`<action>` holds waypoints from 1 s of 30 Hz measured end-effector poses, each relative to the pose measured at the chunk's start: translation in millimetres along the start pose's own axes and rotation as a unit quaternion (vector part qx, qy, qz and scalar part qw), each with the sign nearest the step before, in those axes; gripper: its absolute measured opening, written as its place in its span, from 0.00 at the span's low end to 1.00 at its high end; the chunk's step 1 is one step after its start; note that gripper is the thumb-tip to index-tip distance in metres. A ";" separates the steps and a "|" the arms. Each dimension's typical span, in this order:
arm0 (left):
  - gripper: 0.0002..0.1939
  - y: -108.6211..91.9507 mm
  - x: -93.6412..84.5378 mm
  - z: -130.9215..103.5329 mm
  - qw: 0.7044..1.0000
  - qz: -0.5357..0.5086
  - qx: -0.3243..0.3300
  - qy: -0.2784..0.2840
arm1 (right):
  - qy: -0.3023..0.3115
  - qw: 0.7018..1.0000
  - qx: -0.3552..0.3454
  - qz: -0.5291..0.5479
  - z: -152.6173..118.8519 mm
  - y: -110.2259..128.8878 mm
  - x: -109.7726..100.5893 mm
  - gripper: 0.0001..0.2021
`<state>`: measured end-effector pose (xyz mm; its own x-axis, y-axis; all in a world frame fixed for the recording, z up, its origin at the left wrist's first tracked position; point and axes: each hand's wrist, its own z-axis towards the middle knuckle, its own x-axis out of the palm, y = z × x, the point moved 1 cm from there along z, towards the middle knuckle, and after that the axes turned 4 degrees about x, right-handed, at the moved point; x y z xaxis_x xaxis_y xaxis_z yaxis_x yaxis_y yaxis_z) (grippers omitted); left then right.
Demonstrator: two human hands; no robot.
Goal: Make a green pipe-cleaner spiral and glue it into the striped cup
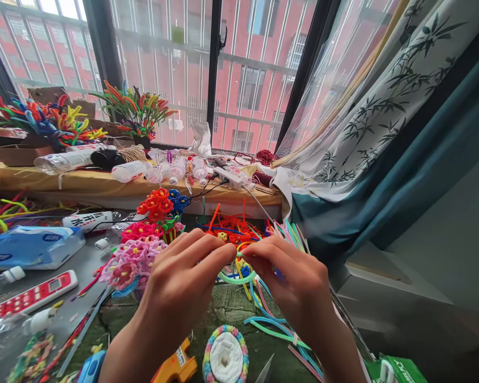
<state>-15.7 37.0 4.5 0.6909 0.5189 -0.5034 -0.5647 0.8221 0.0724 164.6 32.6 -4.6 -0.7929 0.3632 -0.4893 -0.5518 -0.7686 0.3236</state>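
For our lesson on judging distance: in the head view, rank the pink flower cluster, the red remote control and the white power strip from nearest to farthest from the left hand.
1. Pink flower cluster, just beside the left hand, to its left.
2. Red remote control, far left on the table.
3. White power strip, up on the window ledge.

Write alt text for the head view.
Two bare hands, left hand and right hand, pinch a green pipe cleaner bent into a loop over a cluttered table. Pipe-cleaner flowers stand at left, a red remote farther left, and a window is behind.
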 end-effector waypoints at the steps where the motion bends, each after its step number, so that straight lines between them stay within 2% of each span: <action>1: 0.12 -0.2 0.1 0.2 1.000 -0.001 -0.001 0.000 | 0.001 1.000 0.001 0.000 -0.1 -0.2 0.0 0.04; 15: 0.10 1.3 0.1 0.8 1.000 0.018 -0.005 0.016 | 0.010 1.000 0.026 -0.007 -1.2 -0.1 0.7 0.05; 21: 0.08 4.7 4.3 -4.3 0.999 0.025 -0.009 0.019 | 0.017 0.999 0.002 -0.026 0.8 0.0 -1.0 0.04; 30: 0.10 5.3 5.2 -5.2 0.998 0.047 -0.020 0.031 | 0.009 0.999 0.000 -0.053 0.7 -1.1 0.6 0.05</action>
<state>-17.4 42.8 -2.2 0.6055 0.5759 -0.5493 -0.6439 0.7601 0.0870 164.5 34.0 -4.7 -0.7256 0.4329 -0.5349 -0.6321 -0.7264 0.2697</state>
